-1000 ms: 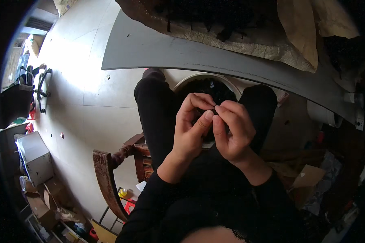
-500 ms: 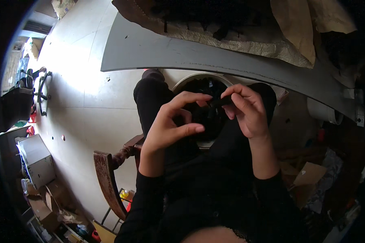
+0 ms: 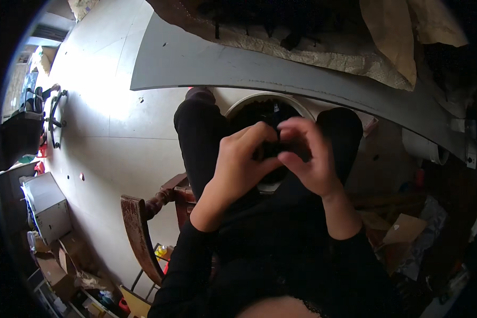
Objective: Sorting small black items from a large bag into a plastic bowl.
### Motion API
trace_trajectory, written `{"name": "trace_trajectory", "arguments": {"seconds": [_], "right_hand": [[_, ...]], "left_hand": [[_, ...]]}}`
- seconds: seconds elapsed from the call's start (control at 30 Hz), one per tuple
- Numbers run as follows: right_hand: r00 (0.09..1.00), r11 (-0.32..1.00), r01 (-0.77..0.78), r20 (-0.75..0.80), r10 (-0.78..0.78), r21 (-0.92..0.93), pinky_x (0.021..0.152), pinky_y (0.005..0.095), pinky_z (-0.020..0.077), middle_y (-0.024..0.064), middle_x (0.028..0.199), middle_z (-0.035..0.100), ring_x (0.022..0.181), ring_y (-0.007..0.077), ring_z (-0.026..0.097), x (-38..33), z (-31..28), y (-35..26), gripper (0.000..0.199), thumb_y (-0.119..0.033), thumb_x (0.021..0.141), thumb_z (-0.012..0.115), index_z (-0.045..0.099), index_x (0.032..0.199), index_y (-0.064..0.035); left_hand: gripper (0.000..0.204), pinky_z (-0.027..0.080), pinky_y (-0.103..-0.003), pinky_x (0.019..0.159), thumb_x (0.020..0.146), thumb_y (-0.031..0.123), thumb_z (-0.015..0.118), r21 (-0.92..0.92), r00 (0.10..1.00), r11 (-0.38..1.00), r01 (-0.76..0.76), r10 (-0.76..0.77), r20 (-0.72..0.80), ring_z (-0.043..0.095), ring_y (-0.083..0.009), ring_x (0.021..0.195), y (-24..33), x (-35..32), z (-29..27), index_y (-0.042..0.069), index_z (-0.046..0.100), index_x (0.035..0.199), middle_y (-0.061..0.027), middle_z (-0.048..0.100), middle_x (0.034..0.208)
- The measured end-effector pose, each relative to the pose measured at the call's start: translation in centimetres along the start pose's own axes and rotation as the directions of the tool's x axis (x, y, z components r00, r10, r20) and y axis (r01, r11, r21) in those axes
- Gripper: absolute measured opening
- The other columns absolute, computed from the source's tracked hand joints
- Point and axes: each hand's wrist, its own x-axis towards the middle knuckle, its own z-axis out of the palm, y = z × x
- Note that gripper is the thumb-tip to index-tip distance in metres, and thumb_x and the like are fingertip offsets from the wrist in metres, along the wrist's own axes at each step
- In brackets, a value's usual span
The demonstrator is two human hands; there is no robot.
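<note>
1. Two bare hands meet in the middle of the frame: the left hand [image 3: 238,164] and the right hand [image 3: 307,159], fingertips pressed together around a small dark piece [image 3: 273,149]. Both grips are pinched on it; what the piece is, I cannot tell.
2. The piece sits at centre frame, just above a round white-rimmed bucket [image 3: 244,106] with dark contents, which stands between the person's knees in black trousers [image 3: 196,138].
3. A long grey surface [image 3: 206,61] sweeps across the upper part of the frame, bowed by the lens. Crumpled brown paper [image 3: 387,37] and dark scraps lie along its far side at the top.
4. The floor [image 3: 100,116] at left is pale, bright with daylight, and speckled with small bits.
5. At lower left, a worn wooden chair [image 3: 138,228] stands beside the person's leg.
6. Along the left edge stands a grey metal box [image 3: 47,204], with cardboard boxes [image 3: 53,265] and clutter below it.
7. At lower right, cardboard scraps [image 3: 405,230] and dark litter lie in shadow.
8. A white pipe [image 3: 426,148] shows under the surface at right.
</note>
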Motion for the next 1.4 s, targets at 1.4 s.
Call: {"name": "trace_trajectory", "arguments": {"seconds": [1.4], "right_hand": [[0.837, 0.878, -0.049, -0.459, 0.296, 0.476, 0.043, 0.021, 0.0367, 0.0065, 0.072, 0.054, 0.052, 0.0107, 0.05, 9.2, -4.5, -0.1, 0.024, -0.021, 0.084, 0.059, 0.05, 0.101, -0.0066]], "left_hand": [[0.017, 0.041, -0.021, 0.062, 0.081, 0.003, 0.057, -0.567, 0.956, 0.798, 0.207, -0.287, -0.056, 0.05, -0.0083, 0.064, -0.4, 3.2, 1.2, 0.0, 0.052, 0.097, -0.0012, 0.053, 0.076]]}}
